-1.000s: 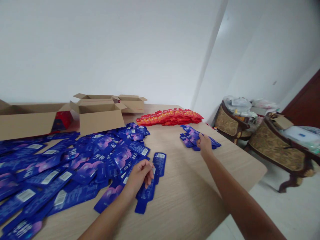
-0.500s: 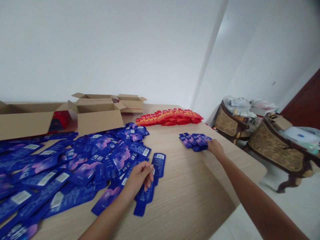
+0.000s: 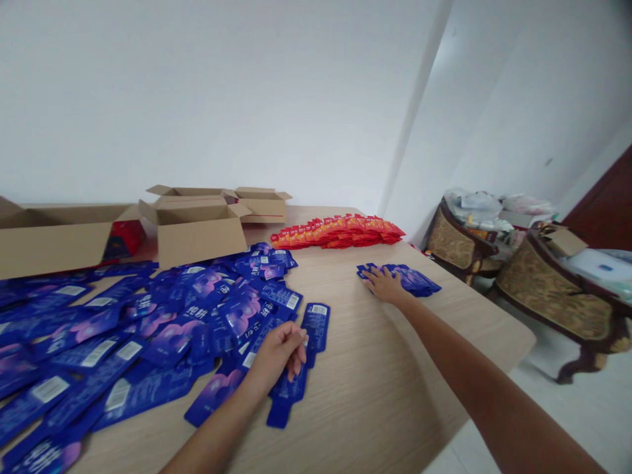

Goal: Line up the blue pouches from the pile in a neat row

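Observation:
My right hand (image 3: 386,285) lies flat with fingers spread on the left end of a small overlapping row of blue-purple sachets (image 3: 417,280) on the table's right side. My left hand (image 3: 286,352) hovers over or rests on a few blue sachets (image 3: 316,324) at the near right edge of a big loose heap. Its fingers are curled loosely, with nothing visible in them. The heap of blue-purple sachets (image 3: 172,336) spreads over the left of the table, some with white barcode labels up. Whether my left hand touches the sachets beneath it is hidden.
Open cardboard boxes (image 3: 200,240) stand along the back left, with a red box (image 3: 123,238) between them. A fanned row of red sachets (image 3: 340,232) lies at the back. Beyond the right edge of the wooden table (image 3: 365,395) are patterned chairs (image 3: 548,286) with bags on them.
My right hand has moved left from the right end of the small row and flattened onto its left end. That row now reaches farther right. My left hand is almost unmoved.

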{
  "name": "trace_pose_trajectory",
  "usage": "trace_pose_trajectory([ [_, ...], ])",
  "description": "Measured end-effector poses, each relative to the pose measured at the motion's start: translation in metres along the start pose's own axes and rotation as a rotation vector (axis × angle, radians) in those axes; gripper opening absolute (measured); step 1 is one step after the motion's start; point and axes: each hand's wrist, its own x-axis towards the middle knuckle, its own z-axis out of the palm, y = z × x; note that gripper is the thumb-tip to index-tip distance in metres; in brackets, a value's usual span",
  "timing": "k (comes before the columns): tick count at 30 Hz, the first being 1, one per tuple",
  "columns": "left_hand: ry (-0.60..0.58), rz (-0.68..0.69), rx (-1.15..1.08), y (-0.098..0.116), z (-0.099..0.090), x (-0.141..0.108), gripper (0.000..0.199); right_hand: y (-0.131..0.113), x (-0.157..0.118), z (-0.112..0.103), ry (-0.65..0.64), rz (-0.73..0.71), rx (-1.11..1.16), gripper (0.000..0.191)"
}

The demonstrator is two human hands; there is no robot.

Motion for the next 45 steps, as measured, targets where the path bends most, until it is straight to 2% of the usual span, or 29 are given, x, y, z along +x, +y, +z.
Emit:
trace_pose_trajectory([
  [7, -0.013, 0.023, 0.002, 0.005, 0.001, -0.002, 0.033, 0.007, -0.022, 0.005, 0.043, -0.040, -0.010, 0.052],
  [11, 0.039, 0.071, 0.014, 0.013, -0.005, -0.002, 0.031, -0.007, -0.026, -0.005, 0.186, -0.062, 0.037, 0.051],
  [14, 0.071, 0.086, 0.031, 0.016, -0.007, -0.001, 0.032, -0.045, -0.027, -0.023, 0.299, -0.137, 0.149, 0.047],
  [17, 0.067, 0.066, 0.064, 0.014, -0.005, -0.002, 0.034, -0.105, -0.035, -0.044, 0.223, -0.270, 0.298, 0.048],
  [20, 0.080, 0.058, 0.071, 0.010, -0.003, -0.003, 0.036, -0.167, -0.049, -0.059, 0.122, -0.457, 0.318, 0.060],
  [22, 0.097, 0.061, 0.054, 0.008, -0.004, -0.003, 0.037, -0.197, -0.058, -0.065, 0.098, -0.549, 0.323, 0.062],
  [24, 0.117, 0.060, 0.028, 0.007, -0.006, -0.001, 0.038, -0.213, -0.064, -0.069, 0.107, -0.569, 0.359, 0.049],
  [27, 0.151, 0.065, -0.017, 0.007, -0.010, 0.001, 0.040, -0.216, -0.065, -0.073, 0.135, -0.517, 0.405, 0.025],
  [29, 0.178, 0.087, -0.054, 0.009, -0.011, 0.002, 0.041, -0.207, -0.066, -0.075, 0.182, -0.445, 0.494, 0.026],
  [32, 0.196, 0.089, -0.099, 0.013, -0.009, 0.000, 0.043, -0.194, -0.077, -0.075, 0.178, -0.332, 0.995, 0.041],
  [34, 0.151, 0.052, -0.101, 0.015, -0.004, -0.003, 0.045, -0.191, -0.092, -0.072, 0.106, -0.314, 1.336, 0.042],
  [35, 0.115, 0.028, -0.085, 0.015, -0.001, -0.005, 0.045, -0.192, -0.100, -0.069, 0.088, -0.325, 1.414, 0.041],
  [38, 0.035, -0.027, -0.037, 0.013, 0.006, -0.009, 0.046, -0.197, -0.119, -0.060, 0.149, -0.335, 1.445, 0.034],
  [42, 0.000, -0.051, -0.103, 0.011, 0.006, -0.010, 0.042, -0.199, -0.124, -0.053, 0.192, -0.320, 1.427, 0.031],
  [45, -0.025, -0.058, -0.143, 0.013, 0.006, -0.010, 0.041, -0.194, -0.122, -0.054, 0.088, -0.317, 1.530, 0.029],
])
